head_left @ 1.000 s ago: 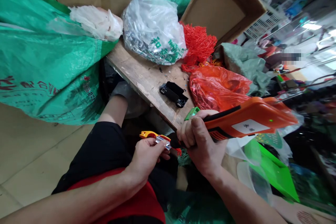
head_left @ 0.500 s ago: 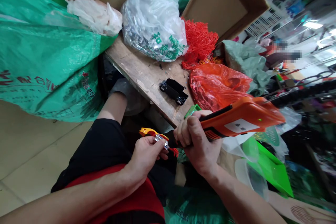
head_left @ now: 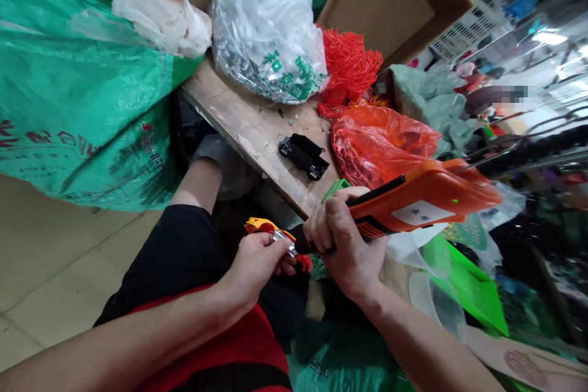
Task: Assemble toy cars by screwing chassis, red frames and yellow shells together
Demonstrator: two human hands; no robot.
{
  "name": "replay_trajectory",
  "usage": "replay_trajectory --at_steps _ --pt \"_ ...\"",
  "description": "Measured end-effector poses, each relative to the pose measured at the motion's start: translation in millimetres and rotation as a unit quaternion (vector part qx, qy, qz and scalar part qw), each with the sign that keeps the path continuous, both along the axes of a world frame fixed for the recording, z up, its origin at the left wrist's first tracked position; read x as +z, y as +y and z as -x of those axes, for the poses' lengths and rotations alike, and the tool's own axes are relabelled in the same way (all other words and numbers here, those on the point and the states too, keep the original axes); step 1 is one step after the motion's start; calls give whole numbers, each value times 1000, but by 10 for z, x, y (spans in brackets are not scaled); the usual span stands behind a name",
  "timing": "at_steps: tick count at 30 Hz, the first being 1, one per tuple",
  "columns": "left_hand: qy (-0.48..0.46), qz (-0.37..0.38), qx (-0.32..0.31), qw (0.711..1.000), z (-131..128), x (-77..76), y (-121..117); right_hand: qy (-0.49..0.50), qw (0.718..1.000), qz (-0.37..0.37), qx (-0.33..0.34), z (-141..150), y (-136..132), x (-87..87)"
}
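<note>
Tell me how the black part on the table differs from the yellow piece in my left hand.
The black part lies loose on the table; the yellow piece is held in your left hand, off the table.
The black part looks dark all over, while the yellow piece has silver and red beside it.
The black part is in plain view; fingers partly hide the yellow piece.
Both look small.

Glossy black plastic is gleaming on a small molded part (head_left: 303,157) atop the worktop (head_left: 257,128), whose scuffed wood is looking rough and matt. Behind that part, a clear plastic bag (head_left: 271,40) is showing shiny wrinkles; to its right, thin red plastic film (head_left: 381,144) is crinkling glossily. Nearer the camera, smooth orange plastic is casing a tool (head_left: 422,199) bearing a matt white label (head_left: 421,213).
</note>
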State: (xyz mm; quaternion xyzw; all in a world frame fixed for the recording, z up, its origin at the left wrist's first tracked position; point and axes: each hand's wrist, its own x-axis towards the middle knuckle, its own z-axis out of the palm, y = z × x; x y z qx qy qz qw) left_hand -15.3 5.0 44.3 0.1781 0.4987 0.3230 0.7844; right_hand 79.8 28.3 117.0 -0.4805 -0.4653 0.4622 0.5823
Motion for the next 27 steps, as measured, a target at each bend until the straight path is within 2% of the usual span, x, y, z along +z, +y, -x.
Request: replay_trajectory --at_steps 6,11,15,18,22,27 --pt "7 -7 -3 1000 32 20 29 29 1000 6 -4 -23 69 25" --pt "5 -87 -16 996 77 82 41 45 998 -26 -31 -111 166 329" --pt "-14 -105 -26 994 104 65 6 -2 996 -72 -59 -237 291 511" --pt "-25 -109 -22 994 135 26 -17 -72 986 -113 -98 -405 426 497" --pt "-43 -112 -12 993 184 -12 -15 -192 959 -143 -154 -671 618 427" --pt "-78 -102 -4 992 236 -19 5 -250 938 -178 -161 -899 835 438"
